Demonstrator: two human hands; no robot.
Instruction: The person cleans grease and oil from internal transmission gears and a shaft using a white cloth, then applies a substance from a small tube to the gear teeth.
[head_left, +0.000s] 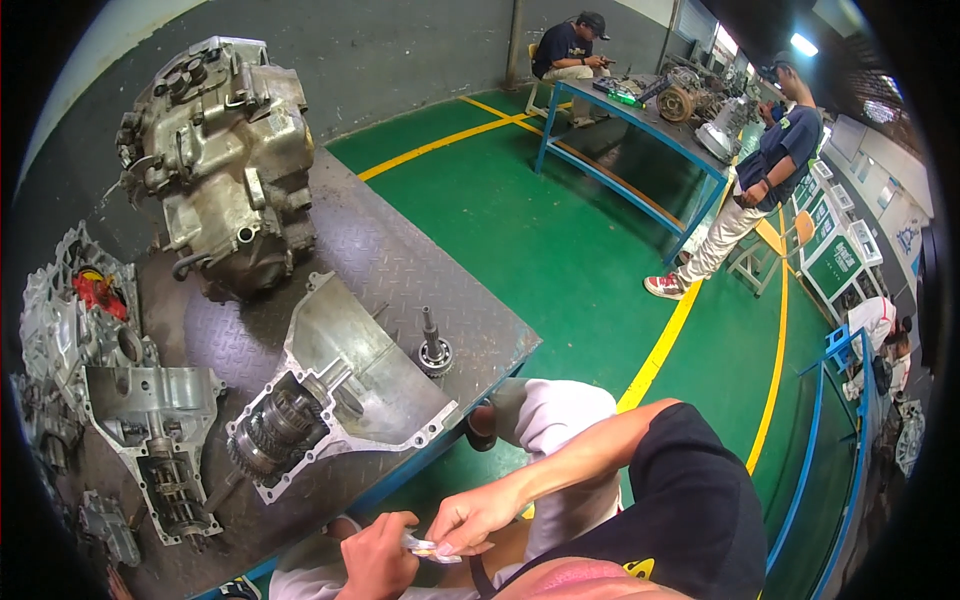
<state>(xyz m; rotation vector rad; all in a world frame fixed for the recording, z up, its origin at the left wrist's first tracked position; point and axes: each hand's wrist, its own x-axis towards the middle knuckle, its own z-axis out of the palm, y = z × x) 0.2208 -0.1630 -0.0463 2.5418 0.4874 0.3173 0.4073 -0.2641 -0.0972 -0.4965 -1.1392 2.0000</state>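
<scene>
In front of my torso, low in the view, both hands meet on a small clear-and-white plastic wrapper (432, 550) with a little yellow-orange on it. My left hand (379, 553) grips its left end in bent fingers. The thumb and fingers of my right hand (466, 519) pinch its other end. Whatever is inside the wrapper is too small to tell. Nearest to the hands is a workbench with a steel diamond-plate top (480, 330). On it lies an opened aluminium gearbox housing (375, 375), its gear cluster (277, 435) exposed.
A gear shaft with a ball bearing (435, 354) stands near the bench edge. Behind are a large transmission (225, 165), a smaller opened housing (154, 435) and a casting with a red part (97, 292). A blue-framed table (622, 112) holds more parts; one person sits there, another stands.
</scene>
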